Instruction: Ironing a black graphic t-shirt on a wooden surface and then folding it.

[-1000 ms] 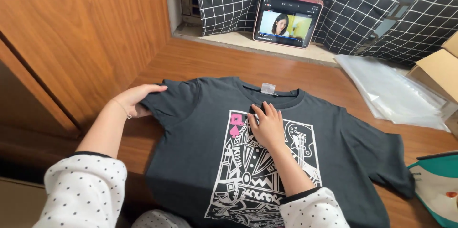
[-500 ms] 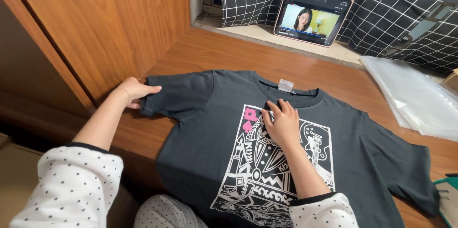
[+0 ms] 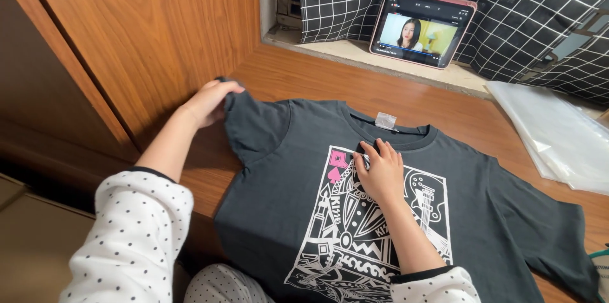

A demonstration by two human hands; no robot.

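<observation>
**Sleeve lifted, chest pinned**

A dark grey T-shirt (image 3: 304,182) lies face up on the wooden bench (image 3: 298,78), its white and pink card-style print (image 3: 374,227) turned toward the person and its hem hanging over the near edge. The left hand (image 3: 209,101) has its fingers (image 3: 223,87) closed on the tip of the shirt's sleeve (image 3: 254,127), raising that corner just off the wood beside the wooden panel (image 3: 146,37). The right hand (image 3: 380,173) lies flat on the chest of the shirt just below the collar (image 3: 387,132), its fingers (image 3: 374,154) spread and released, pressing the cloth down and gripping nothing.

To handle the sleeve well, the flat hand should hold the body of the shirt firm so it does not slide, while the pinched corner is drawn taut and level before it goes anywhere, so no crease forms under the shoulder seam. How much cloth the left fingers have gathered is hard to tell, since the thumb hides the pinch.

Beyond the right fingers, a pink-cased tablet (image 3: 422,27) leans on a ledge against black grid-patterned fabric (image 3: 507,5). A stack of clear plastic bags (image 3: 558,135) lies well off to the right.
</observation>
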